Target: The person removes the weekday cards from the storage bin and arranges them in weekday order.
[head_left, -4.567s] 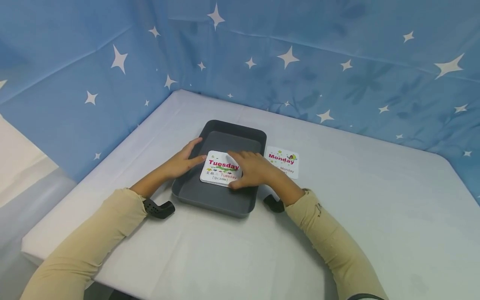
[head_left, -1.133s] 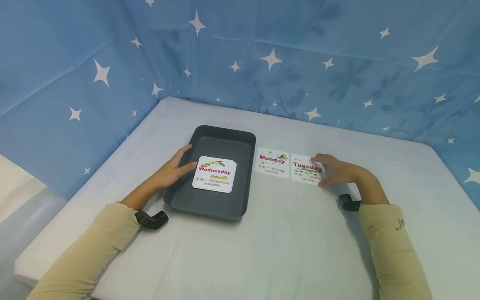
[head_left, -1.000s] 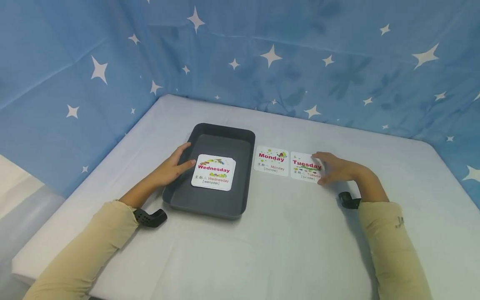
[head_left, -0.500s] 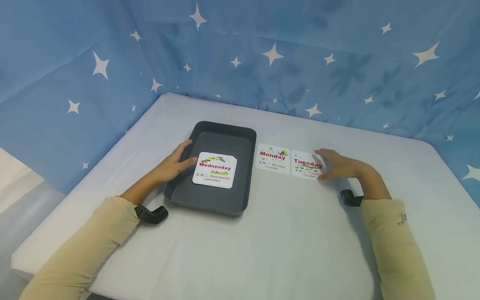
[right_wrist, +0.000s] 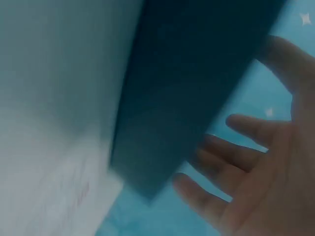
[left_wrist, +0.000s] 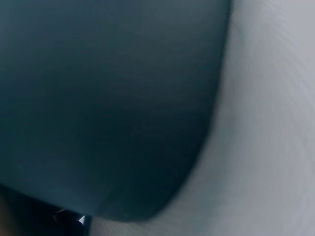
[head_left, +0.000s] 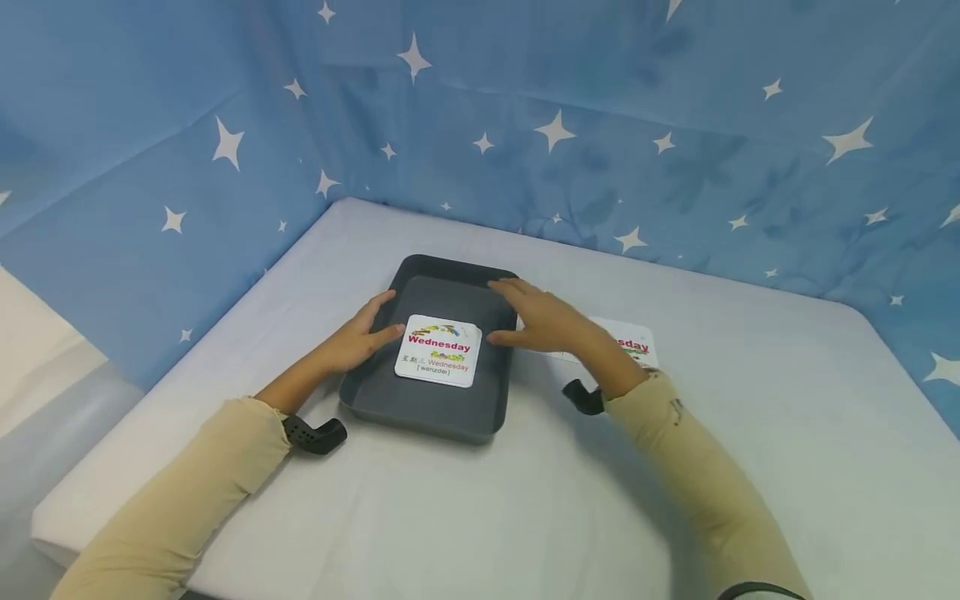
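Note:
A dark grey tray point(head_left: 423, 412) lies on the table, with a small stack of white Wednesday cards point(head_left: 438, 350) inside it. My left hand point(head_left: 352, 343) rests at the tray's left rim, thumb stretched toward the cards, fingers fairly straight. Over the right rim hovers my right hand point(head_left: 543, 319), its fingers spread and holding nothing; the right wrist view shows that hand point(right_wrist: 261, 167) beside the tray's dark wall point(right_wrist: 167, 108). Right of the tray, a Tuesday card point(head_left: 636, 340) is partly covered by my right forearm. Only a sliver of the Monday card point(head_left: 562, 357) shows beneath the hand.
The table point(head_left: 450, 517) wears a white cloth. A blue curtain point(head_left: 570, 67) with white stars hangs along its back and left. A black wrist mount point(head_left: 317, 436) sits under my left wrist, and another point(head_left: 583, 397) under the right. The left wrist view is mostly dark tray.
The Tuesday card was set down right of Monday, uncovering Wednesday in the tray. Since half a second ago, my right hand has let go of Tuesday and moved left over the tray's rim.

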Available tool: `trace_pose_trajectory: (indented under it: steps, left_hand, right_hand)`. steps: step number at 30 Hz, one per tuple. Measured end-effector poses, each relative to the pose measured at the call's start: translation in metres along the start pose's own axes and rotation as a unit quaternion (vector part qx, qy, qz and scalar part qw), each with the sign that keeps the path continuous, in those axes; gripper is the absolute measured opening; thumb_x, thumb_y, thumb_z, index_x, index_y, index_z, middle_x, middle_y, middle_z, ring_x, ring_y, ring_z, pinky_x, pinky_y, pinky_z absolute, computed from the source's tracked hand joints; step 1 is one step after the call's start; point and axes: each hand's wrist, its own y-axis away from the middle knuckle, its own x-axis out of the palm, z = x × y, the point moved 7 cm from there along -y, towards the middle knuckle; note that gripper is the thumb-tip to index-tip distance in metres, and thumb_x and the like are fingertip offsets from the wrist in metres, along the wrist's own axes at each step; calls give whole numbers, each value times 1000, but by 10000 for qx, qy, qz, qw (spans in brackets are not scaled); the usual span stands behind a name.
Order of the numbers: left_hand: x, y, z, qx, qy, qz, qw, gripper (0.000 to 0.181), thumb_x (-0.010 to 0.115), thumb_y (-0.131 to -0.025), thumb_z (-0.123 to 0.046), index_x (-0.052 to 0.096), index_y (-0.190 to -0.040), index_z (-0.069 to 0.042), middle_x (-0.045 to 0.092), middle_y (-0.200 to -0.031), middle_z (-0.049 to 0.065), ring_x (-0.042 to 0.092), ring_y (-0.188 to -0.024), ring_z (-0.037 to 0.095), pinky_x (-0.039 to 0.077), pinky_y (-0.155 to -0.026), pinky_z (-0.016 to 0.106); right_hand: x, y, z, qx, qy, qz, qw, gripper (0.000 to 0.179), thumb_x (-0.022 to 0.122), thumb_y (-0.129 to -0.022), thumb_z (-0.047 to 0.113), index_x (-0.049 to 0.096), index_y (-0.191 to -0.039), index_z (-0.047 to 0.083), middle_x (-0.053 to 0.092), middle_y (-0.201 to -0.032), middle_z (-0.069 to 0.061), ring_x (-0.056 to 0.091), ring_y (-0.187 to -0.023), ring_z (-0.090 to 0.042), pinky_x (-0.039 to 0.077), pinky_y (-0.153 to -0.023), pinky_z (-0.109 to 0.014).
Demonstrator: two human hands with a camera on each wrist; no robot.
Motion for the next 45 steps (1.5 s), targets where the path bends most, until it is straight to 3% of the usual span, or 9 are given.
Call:
trace_pose_trajectory:
  steps: [3, 7, 11, 20, 25, 33, 41, 45]
  left_hand:
    - [7, 2, 0, 0, 10, 41, 10000, 69, 44, -95, -30, 6, -147, -5, 2, -152, 21, 2, -140, 38, 7, -111, 56]
    - [11, 4, -3, -12, 4, 71, 10000, 70, 45, -95, -31, 6, -147, -5, 3, -152, 21, 3, -140, 38, 8, -111, 55]
    - [5, 2, -6, 36, -16, -49, 10000, 69, 45, -95, -30, 7, -147, -6, 3, -152, 20, 3, -140, 38, 8, -111, 56]
    - [1, -1, -3, 3, -113, -4, 9999, 69, 45, -95, -30, 6, -146, -4, 3, -152, 21, 2, -140, 37, 8, -112, 55]
    - [-1, 0, -1, -56, -109, -59, 9999, 69, 45, -95, -32, 7, -147, -6, 4, -153, 18, 3, -141, 35, 8, -112, 53]
    - [-2, -1, -1, -146, -191, -12, 9997, 71, 45, -95, -35, 5, -147, -7, 2, -153, 19, 3, -140, 37, 8, -111, 55]
    - [-3, 0, 3, -188, -153, 23, 9997, 71, 44, -95, -34, 4, -147, -8, 2, -153, 18, 1, -141, 36, 7, -111, 55]
    - [-3, 0, 3, -170, -144, 58, 9997, 71, 44, -95, -35, 3, -147, -10, 1, -153, 18, 0, -140, 36, 6, -111, 56]
  right_hand:
    - [22, -11, 20, -187, 119, 208, 9995, 86, 60, -80, 55, 21, -146, 14, 28, -148, -14, 33, -133, -31, 32, -105, -50]
    - [45, -12, 26, -267, 259, 605, 9975, 95, 61, -75, 61, 17, -147, 16, 29, -148, -12, 32, -134, -28, 26, -107, -54]
    - [48, -13, 27, -336, 569, 733, 9951, 104, 64, -69, 64, 14, -147, 18, 29, -148, -9, 29, -136, -26, 18, -108, -58]
    - [47, -18, 28, -394, 551, 745, 9949, 97, 65, -72, 56, 16, -147, 18, 31, -146, -11, 29, -135, -27, 19, -108, -55]
    - [44, -20, 28, -516, 308, 492, 9970, 91, 65, -74, 52, 22, -146, 18, 33, -146, -12, 31, -134, -28, 22, -107, -54]
    - [19, -11, 18, -654, -357, -386, 9965, 68, 70, -75, 35, 46, -135, 14, 32, -146, -12, 34, -132, -32, 36, -102, -48]
    - [0, 15, -12, -537, -715, -812, 9927, 63, 71, -75, 30, 50, -132, 13, 28, -148, -11, 28, -135, -32, 35, -102, -50]
    - [-3, 30, -35, -416, -697, -819, 9933, 61, 72, -74, 29, 52, -130, 12, 28, -148, -13, 30, -133, -34, 36, -100, -52]
